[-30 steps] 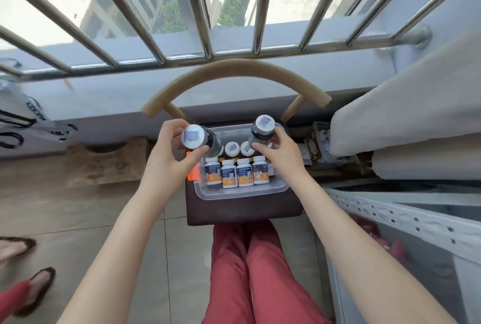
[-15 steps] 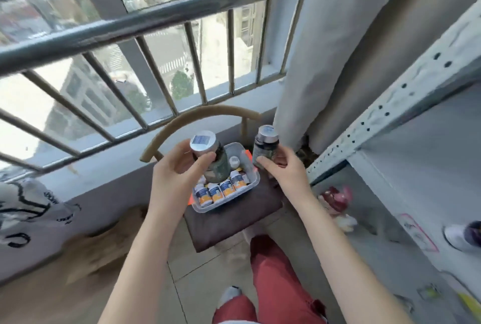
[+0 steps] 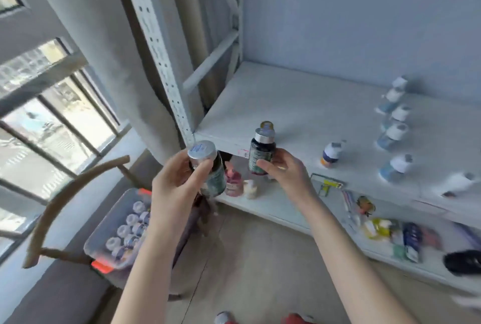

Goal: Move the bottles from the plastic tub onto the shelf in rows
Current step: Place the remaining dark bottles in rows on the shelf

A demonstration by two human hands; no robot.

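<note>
My left hand [image 3: 174, 183] grips a dark green bottle with a silver cap [image 3: 205, 165], tilted, in front of the shelf's left corner. In my right hand [image 3: 283, 170] is a second dark bottle [image 3: 261, 153], upright, just at the front edge of the white shelf board [image 3: 286, 105]. Several small white-capped bottles [image 3: 394, 131] stand in a row at the shelf's right, with one more [image 3: 330, 154] nearer the front. The clear plastic tub [image 3: 104, 235] at lower left holds several small white-capped bottles.
The tub rests on a chair with a curved wooden back [image 3: 59, 201] by the barred window. A perforated shelf post [image 3: 161, 63] and grey curtain [image 3: 104, 68] stand left of the shelf. The lower shelf [image 3: 377, 222] carries small packets, a pink bottle and a dark object at the right.
The view has swung right from the tub and window to the shelf. Both hands have carried their dark bottles away from the tub, up to the shelf's front edge.
</note>
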